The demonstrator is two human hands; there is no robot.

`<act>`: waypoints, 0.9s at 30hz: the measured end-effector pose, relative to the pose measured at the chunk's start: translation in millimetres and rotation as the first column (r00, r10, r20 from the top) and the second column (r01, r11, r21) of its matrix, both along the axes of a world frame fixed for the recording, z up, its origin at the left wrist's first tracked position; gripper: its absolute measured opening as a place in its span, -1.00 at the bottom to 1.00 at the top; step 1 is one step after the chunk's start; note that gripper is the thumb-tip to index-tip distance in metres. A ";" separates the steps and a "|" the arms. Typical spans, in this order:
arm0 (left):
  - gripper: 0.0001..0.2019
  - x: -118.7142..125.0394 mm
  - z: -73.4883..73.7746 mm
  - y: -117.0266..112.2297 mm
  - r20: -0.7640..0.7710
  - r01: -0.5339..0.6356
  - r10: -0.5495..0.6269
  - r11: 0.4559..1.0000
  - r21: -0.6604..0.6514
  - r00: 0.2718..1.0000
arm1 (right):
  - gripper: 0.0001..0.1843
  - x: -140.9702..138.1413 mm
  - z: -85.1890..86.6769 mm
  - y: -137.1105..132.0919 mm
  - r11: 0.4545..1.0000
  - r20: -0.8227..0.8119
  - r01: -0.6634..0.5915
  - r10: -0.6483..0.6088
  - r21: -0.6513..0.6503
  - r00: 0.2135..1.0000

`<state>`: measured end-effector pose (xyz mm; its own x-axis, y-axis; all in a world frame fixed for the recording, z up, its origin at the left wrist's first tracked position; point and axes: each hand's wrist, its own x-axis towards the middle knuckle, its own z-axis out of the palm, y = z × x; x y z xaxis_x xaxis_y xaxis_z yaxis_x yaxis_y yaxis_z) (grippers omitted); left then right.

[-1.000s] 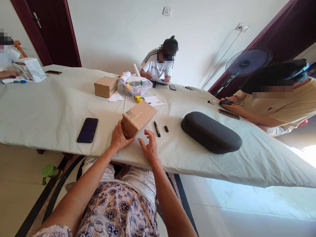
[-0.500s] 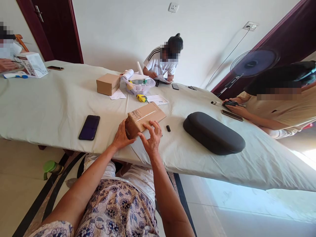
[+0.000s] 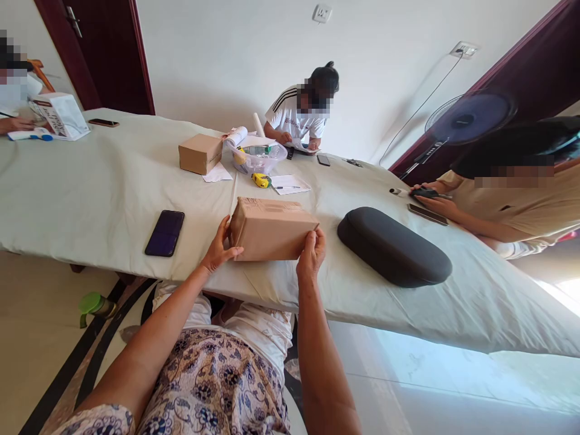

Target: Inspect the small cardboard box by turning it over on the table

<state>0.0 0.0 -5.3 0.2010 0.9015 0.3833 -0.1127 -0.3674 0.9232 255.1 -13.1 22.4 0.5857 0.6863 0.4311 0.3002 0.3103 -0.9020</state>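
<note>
I hold a taped brown cardboard box point(image 3: 270, 231) between both hands near the front edge of the cloth-covered table point(image 3: 90, 187). My left hand point(image 3: 216, 248) grips its left end with the thumb on the front face. My right hand point(image 3: 311, 254) clasps its right end. The box's long side faces me. A black phone point(image 3: 165, 232) lies on the cloth to the left of my left hand.
A dark oval case point(image 3: 393, 245) lies to the right. Farther back are a second cardboard box point(image 3: 199, 153), a clear bowl point(image 3: 258, 158), a yellow tape measure point(image 3: 261, 179) and papers. Three other people sit around the table; one at right handles a small black object point(image 3: 423, 192).
The box has been turned from pointing away to lying crosswise in front of me. My right hand moved from its near face to its right end. The marker and cap are now hidden.
</note>
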 end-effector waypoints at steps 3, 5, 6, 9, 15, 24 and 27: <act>-0.13 -0.4 1.1 0.3 0.123 -0.037 0.045 0.997 -0.063 0.991 | -0.41 -5.6 -17.3 -3.4 0.994 -0.040 -0.099 0.098 -0.035 0.994; -0.22 -0.3 1.2 1.2 0.163 -0.067 0.081 0.994 -0.090 0.983 | -0.42 -10.3 -27.7 -7.5 0.989 -0.041 -0.146 0.144 -0.037 0.989; -0.24 -0.2 1.1 1.8 0.174 -0.082 0.099 0.992 -0.101 0.980 | -0.43 -12.2 -31.6 -9.7 0.985 -0.041 -0.169 0.167 -0.039 0.985; -0.32 0.4 0.8 3.3 0.186 -0.132 0.149 0.986 -0.101 0.971 | -0.46 -15.1 -37.7 -14.9 0.975 -0.015 -0.211 0.211 -0.070 0.977; -0.42 -0.4 2.5 5.3 0.129 -0.195 0.200 0.980 -0.048 0.971 | -0.46 -15.8 -35.0 -16.4 0.951 -0.082 -0.282 0.273 -0.125 0.958; -0.44 -3.6 2.9 8.4 0.093 -0.206 0.208 0.978 -0.030 0.974 | -0.46 -20.5 -29.1 -15.7 0.962 -0.119 -0.248 0.235 -0.114 0.965; -0.43 -4.6 1.7 9.7 0.097 -0.203 0.206 0.979 -0.034 0.974 | -0.47 -20.1 -28.8 -15.2 0.962 -0.118 -0.238 0.223 -0.134 0.968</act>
<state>-4.7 9.7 -3.6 -0.0263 0.9285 0.3705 -0.1287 -0.3706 0.9198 235.1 -28.3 -6.3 0.4394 0.8589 0.2631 0.1414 0.2231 -0.9645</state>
